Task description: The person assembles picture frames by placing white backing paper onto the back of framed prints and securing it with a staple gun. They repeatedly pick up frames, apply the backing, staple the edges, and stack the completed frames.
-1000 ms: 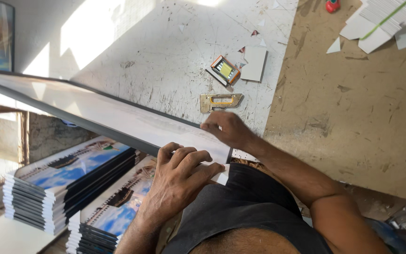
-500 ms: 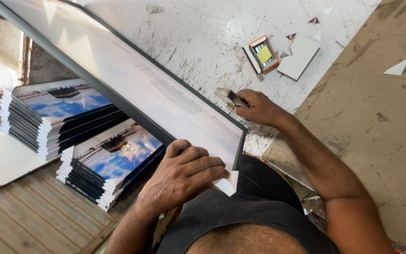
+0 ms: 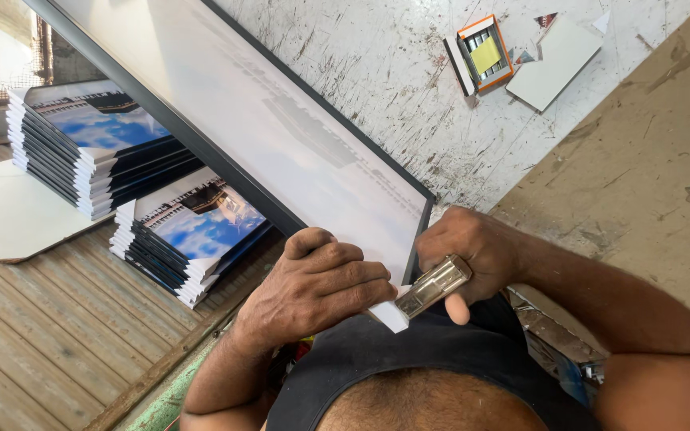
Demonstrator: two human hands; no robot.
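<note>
Two hands work one corner: left hand (image 3: 317,291) fingers clamped on the framed print (image 3: 281,136), steadying it, while right hand (image 3: 473,255) grips a metal stapler (image 3: 433,286) there.

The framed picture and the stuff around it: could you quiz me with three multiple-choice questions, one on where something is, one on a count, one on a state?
1. Where does the small orange-edged box lie?
A. On the scratched white tabletop
B. On the wooden slats
C. On a stack of prints

2. How many stacks of prints are beside the framed picture?
A. One
B. Two
C. Four

3. What is the right hand doing?
A. Resting open
B. Gripping a metal tool
C. Holding a print

Answers: 1 A, the box sits on the tabletop. 2 B, a far stack and a near stack. 3 B, its fingers wrap the metal tool at the frame's corner.
</note>
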